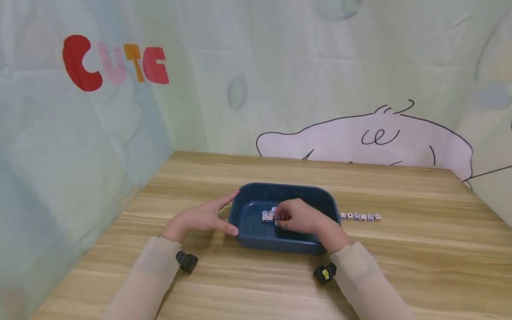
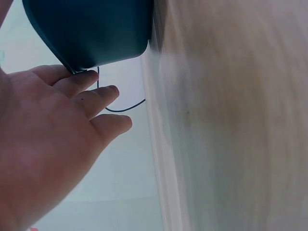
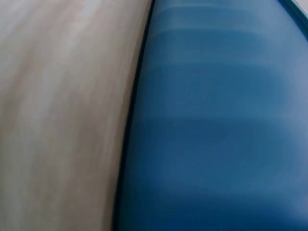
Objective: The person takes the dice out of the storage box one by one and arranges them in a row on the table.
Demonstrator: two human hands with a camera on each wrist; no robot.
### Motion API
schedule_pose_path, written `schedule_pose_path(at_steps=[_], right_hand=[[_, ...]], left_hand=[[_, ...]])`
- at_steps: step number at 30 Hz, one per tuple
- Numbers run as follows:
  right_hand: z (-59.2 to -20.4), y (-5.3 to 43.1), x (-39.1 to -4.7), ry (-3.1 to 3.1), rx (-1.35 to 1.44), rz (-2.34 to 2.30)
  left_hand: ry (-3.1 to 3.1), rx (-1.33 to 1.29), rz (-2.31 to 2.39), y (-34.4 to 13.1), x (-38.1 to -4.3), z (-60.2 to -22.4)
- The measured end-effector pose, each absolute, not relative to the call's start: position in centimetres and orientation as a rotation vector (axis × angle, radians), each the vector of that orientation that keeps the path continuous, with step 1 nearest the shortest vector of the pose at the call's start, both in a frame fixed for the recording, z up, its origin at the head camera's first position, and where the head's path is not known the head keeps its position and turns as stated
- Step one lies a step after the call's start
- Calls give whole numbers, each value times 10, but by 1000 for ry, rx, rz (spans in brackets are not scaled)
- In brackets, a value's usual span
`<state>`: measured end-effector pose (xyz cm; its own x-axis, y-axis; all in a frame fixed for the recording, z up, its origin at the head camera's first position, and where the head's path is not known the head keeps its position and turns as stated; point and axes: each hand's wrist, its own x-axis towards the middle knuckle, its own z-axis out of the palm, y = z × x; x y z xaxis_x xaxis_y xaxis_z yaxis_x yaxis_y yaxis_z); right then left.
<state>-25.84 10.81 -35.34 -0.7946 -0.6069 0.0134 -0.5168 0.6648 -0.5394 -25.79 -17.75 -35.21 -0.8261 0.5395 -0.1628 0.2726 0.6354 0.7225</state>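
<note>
A dark blue rectangular tray (image 1: 280, 244) with raised walls stands on the table. Inside it, left of the middle, several white dice (image 1: 267, 216) with red and dark pips sit close together. My right hand (image 1: 302, 217) reaches over the tray's right wall, and its thumb and fingertips pinch a die (image 1: 277, 222) beside that cluster; the fingers partly hide it. At the left end, my left hand (image 1: 204, 218) is spread, thumb and fingers touching the tray's rim. The left wrist view shows those fingers extended against the tray wall (image 2: 106, 33). Only the tray's outer side (image 3: 207, 120) fills the right wrist view beside the tabletop.
A row of several dice (image 1: 360, 217) lies on the wooden table (image 1: 248, 284), stretching right from the tray's right wall. Printed cloth (image 1: 216, 66) hangs behind the table and along its left side. Each wrist carries a small black camera (image 1: 187, 262).
</note>
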Motion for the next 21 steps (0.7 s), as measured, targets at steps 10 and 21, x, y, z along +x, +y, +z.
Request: schedule_pose_path(at_steps=[10, 21], right_hand=[[-356, 108, -262, 2722, -905, -740], [-357, 106, -261, 2708, -869, -722]], left_hand=[[2491, 626, 1017, -177, -259, -354], [2511, 620, 1001, -177, -256, -352]])
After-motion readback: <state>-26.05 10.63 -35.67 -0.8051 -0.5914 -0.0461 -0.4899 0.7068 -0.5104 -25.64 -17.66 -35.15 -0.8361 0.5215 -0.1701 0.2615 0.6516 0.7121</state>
